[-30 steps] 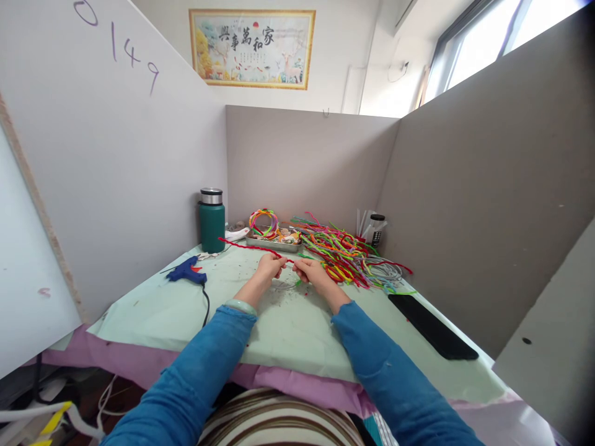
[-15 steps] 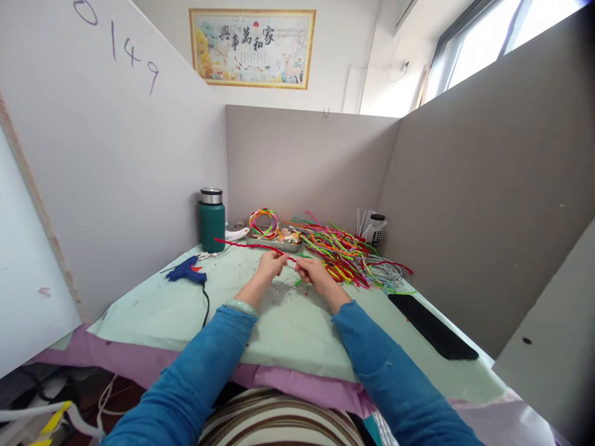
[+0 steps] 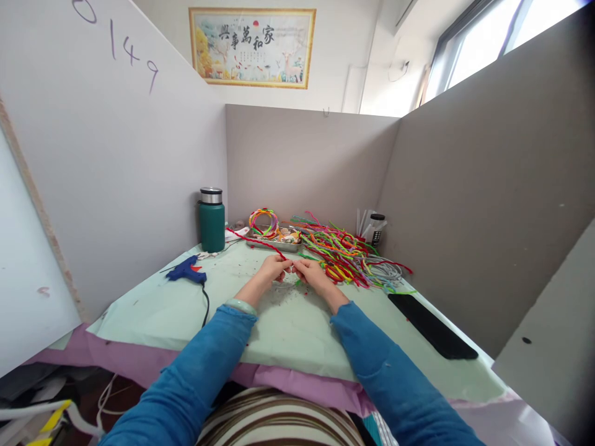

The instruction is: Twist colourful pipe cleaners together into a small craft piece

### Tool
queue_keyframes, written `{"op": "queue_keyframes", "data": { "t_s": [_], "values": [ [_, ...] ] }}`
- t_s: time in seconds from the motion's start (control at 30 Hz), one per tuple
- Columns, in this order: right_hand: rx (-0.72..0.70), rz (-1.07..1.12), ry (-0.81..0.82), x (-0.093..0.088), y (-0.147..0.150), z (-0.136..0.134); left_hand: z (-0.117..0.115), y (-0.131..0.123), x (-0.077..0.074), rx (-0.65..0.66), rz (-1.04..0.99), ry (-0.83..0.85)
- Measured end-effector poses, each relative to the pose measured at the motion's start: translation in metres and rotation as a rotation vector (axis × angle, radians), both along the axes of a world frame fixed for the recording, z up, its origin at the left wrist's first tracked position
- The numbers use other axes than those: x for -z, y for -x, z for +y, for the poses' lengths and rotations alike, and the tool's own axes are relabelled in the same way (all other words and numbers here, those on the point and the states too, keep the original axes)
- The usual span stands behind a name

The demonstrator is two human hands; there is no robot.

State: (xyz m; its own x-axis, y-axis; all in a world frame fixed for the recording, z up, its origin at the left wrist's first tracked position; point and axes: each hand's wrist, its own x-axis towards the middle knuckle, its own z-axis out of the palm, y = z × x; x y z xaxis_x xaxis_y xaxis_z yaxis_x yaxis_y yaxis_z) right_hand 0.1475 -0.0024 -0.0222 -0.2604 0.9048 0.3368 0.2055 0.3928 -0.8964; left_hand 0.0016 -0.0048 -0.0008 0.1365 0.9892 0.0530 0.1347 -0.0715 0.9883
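Note:
A thin red twisted fuzzy cord (image 3: 258, 240), much like a pipe cleaner, slants up and left from my fingers toward the back of the table. My left hand (image 3: 273, 269) pinches it near its lower end. Right beside it, fingertips meeting, my right hand (image 3: 308, 271) is closed in a pinch at that same end. A faint pale curved line shows just under the fingers; I cannot make out what it is. The fingertips hide the end of the red cord.
Behind the hands stands a metal tray (image 3: 274, 246) with colourful rings (image 3: 263, 223). A heap of coloured fuzzy cords (image 3: 341, 248) lies to its right. At left are a green bottle (image 3: 212, 226) and a blue glue gun (image 3: 186, 271); at right, a black flat object (image 3: 432, 326).
The hands have come closer together until the fingertips meet. The red cord's free end has swung to the right and up, and it now slopes more steeply.

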Motion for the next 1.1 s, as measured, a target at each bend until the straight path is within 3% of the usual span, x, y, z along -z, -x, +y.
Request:
{"op": "queue_keyframes", "data": {
  "t_s": [0.47,1.1],
  "values": [
    [0.109,0.030,-0.087,0.0060,-0.0020,0.0100,0.0011,0.0000,-0.0022,-0.079,-0.026,0.022],
    [0.093,0.001,-0.111,0.0030,-0.0005,0.0067,-0.0051,-0.0003,-0.0051,-0.057,0.054,0.021]
  ]
}}
